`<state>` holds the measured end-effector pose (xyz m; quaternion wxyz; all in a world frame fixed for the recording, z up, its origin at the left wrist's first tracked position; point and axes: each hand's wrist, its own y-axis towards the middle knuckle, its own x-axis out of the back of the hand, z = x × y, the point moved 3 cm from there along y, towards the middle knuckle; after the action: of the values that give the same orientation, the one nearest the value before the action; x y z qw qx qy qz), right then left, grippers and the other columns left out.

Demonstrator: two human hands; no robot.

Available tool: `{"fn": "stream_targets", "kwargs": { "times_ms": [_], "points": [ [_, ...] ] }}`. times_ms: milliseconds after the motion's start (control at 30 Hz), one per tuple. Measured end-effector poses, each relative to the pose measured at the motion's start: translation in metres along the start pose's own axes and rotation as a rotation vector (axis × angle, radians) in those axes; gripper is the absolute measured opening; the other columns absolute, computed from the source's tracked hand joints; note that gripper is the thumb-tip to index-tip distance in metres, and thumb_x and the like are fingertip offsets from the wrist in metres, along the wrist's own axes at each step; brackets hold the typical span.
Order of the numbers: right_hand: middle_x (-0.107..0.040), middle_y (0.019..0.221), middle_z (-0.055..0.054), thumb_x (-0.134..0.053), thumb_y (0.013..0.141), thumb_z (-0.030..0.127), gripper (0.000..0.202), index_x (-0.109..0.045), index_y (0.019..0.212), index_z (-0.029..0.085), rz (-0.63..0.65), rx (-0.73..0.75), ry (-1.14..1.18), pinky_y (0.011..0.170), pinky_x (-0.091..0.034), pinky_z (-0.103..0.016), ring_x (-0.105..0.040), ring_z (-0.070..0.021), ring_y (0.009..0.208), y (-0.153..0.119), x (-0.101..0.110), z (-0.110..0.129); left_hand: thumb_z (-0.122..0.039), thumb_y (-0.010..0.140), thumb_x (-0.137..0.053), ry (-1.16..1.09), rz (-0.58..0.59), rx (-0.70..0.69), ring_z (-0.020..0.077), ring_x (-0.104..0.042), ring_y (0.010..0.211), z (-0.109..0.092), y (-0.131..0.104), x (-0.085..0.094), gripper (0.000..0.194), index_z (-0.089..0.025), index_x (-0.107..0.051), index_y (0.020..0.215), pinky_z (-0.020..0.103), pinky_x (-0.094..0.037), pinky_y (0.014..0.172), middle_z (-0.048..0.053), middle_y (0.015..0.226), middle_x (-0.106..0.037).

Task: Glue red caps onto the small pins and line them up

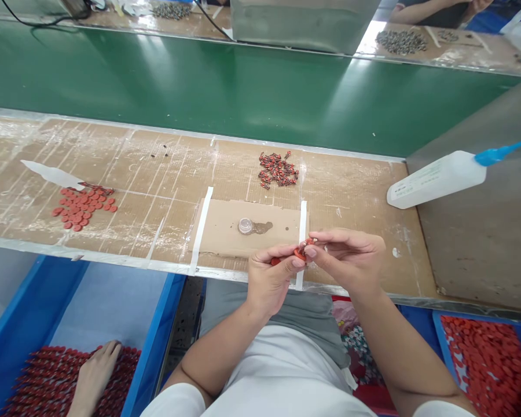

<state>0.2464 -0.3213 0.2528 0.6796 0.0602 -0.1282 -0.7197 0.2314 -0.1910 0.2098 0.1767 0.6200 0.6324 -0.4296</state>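
Just above the bench's front edge, my two hands almost meet at the fingertips. My left hand (pixel 269 278) is closed, pinching a round red disc (pixel 300 253) between thumb and forefinger; another bit of red shows between its fingers. From the right, my right hand (pixel 353 258) pinches a small red piece with a shiny tip (pixel 310 240), held against the disc. Its exact shape is partly hidden by the fingers. Beyond them, on a taped cardboard sheet (pixel 217 231), stands a small clear round cup (pixel 245 226) beside a wet brown smear (pixel 263 227).
A pile of small red-and-black parts (pixel 278 169) lies behind the cardboard. Red discs (pixel 80 207) are heaped at left. A white bottle with a blue nozzle (pixel 438 178) leans right. Another person's hand (pixel 98 370) touches rows of red parts in a blue bin (pixel 156 324). More red discs (pixel 488 359) fill a bin lower right.
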Motion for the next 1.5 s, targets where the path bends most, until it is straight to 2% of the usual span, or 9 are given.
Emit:
{"fn": "stream_targets", "kwargs": {
  "times_ms": [200,467,700,900,1100,1200,1333,1500],
  "points": [
    [-0.075,0.079,0.000,-0.081,0.068,0.015,0.029,-0.076,0.093,0.031,0.076,0.120,0.011,0.051,-0.056,-0.026,-0.068,-0.0145,0.061,0.003,0.004,0.003,-0.023,0.053,-0.090,0.005,0.060,-0.040,0.0116,-0.069,0.064,0.000,0.000,-0.001,0.020,-0.025,-0.076,0.067,0.020,-0.057,0.058,0.000,0.071,-0.074],
    [-0.072,0.067,0.001,-0.081,0.067,0.018,0.025,-0.076,0.088,0.030,0.129,0.111,0.004,0.043,-0.051,-0.027,-0.063,-0.0142,0.051,0.006,0.006,0.010,-0.023,0.053,-0.090,-0.001,0.109,-0.056,0.0109,-0.067,0.060,0.001,-0.001,-0.004,0.019,-0.027,-0.076,0.064,0.019,-0.055,0.050,-0.001,0.071,-0.072],
    [-0.074,0.068,0.002,-0.082,0.065,0.016,0.022,-0.076,0.083,0.028,0.090,0.092,0.041,0.044,-0.056,-0.023,-0.064,-0.0129,0.049,0.005,0.003,0.012,-0.023,0.049,-0.092,-0.006,0.115,-0.025,0.0102,-0.066,0.057,0.002,0.003,-0.004,0.022,-0.024,-0.074,0.061,0.019,-0.055,0.053,0.000,0.067,-0.072],
    [-0.072,0.062,0.003,-0.082,0.064,0.011,0.024,-0.075,0.081,0.026,0.078,0.073,0.051,0.043,-0.055,-0.017,-0.065,-0.0118,0.047,0.002,0.003,0.010,-0.019,0.042,-0.094,0.010,0.112,-0.009,0.0099,-0.065,0.056,0.003,0.005,-0.005,0.026,-0.022,-0.072,0.058,0.019,-0.054,0.052,0.000,0.065,-0.070],
    [-0.069,0.055,0.003,-0.080,0.066,0.014,0.014,-0.074,0.076,0.022,0.100,0.011,0.044,0.038,-0.051,-0.015,-0.061,-0.0099,0.041,0.000,0.006,0.010,-0.016,0.048,-0.091,0.008,0.176,-0.011,0.0108,-0.066,0.057,0.005,0.005,-0.007,0.022,-0.023,-0.073,0.059,0.019,-0.055,0.051,0.000,0.067,-0.071],
    [-0.069,0.055,0.002,-0.081,0.065,0.014,0.015,-0.075,0.076,0.022,0.094,-0.006,0.039,0.038,-0.050,-0.015,-0.061,-0.0097,0.041,-0.001,0.009,0.010,-0.015,0.048,-0.091,0.018,0.171,-0.015,0.0107,-0.066,0.057,0.007,0.006,-0.008,0.022,-0.023,-0.073,0.059,0.019,-0.056,0.052,0.000,0.066,-0.071],
    [-0.073,0.064,0.001,-0.082,0.067,0.015,0.021,-0.076,0.085,0.024,0.097,-0.033,0.072,0.049,-0.057,-0.018,-0.067,-0.0114,0.052,-0.001,0.015,0.007,-0.015,0.049,-0.091,0.030,0.182,-0.037,0.0102,-0.067,0.060,0.009,0.009,-0.008,0.022,-0.024,-0.074,0.061,0.019,-0.058,0.057,-0.001,0.068,-0.072],
    [-0.074,0.070,0.001,-0.080,0.068,0.009,0.029,-0.077,0.092,0.026,0.086,0.055,0.095,0.052,-0.057,-0.018,-0.067,-0.0104,0.056,-0.001,0.020,0.005,-0.012,0.060,-0.085,0.072,0.245,-0.103,0.0102,-0.069,0.070,0.008,0.008,-0.009,0.019,-0.026,-0.077,0.070,0.020,-0.059,0.065,-0.001,0.076,-0.074]
  ]
}}
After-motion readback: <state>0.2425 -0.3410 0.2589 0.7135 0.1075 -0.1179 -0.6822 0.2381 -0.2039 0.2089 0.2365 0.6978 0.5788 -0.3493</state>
